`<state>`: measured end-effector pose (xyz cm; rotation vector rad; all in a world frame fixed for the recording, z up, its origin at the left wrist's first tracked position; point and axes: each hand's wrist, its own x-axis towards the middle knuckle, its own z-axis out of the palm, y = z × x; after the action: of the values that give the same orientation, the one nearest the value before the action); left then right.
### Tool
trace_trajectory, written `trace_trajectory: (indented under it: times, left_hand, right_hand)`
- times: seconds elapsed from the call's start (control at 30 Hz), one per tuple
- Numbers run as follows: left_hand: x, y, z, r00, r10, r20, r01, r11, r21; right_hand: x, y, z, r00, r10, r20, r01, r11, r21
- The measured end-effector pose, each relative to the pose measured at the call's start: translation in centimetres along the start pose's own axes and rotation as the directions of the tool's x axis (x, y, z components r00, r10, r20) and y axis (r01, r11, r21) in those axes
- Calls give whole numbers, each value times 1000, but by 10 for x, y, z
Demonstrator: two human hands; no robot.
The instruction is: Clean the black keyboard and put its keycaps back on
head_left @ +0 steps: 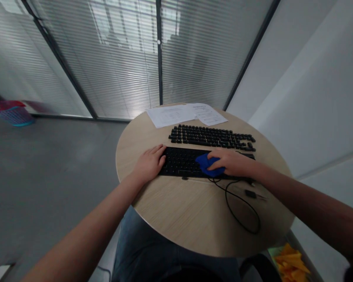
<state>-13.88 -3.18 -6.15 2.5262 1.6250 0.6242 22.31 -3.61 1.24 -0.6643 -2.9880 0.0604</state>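
A black keyboard base (182,161) without its keycaps lies on the round wooden table (176,207). At its left end rests my left hand (150,161), fingers spread against the edge and holding nothing. My right hand (231,161) has its fingers closed on a blue cloth (207,163), which lies on the right part of the base and hides some of it. Behind the base, loose black keycaps (206,135) are laid out in keyboard order on the tabletop.
Paper sheets (172,114) lie at the table's far edge. A black cable (235,215) loops at the front right, near a small black-handled tool (250,194). A basket (17,115) stands on the floor at left; a bin with orange items (291,264) is at lower right.
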Motion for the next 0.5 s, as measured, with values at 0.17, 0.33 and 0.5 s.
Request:
trace_trajectory:
  times: [0.17, 0.33, 0.5]
  left_hand:
    - [1, -1, 0, 1000, -4, -4, 4, 1000, 2]
    - [2, -2, -2, 1000, 0, 8, 0, 1000, -3]
    - [2, -3, -3, 999, -6, 39, 6, 1000, -5]
  right_hand:
    - [-70, 17, -4, 976, 217, 24, -217, 976, -10]
    - [-101, 36, -21, 937, 329, 120, -323, 944, -66]
    - [-37, 18, -40, 969, 215, -120, -227, 970, -89]
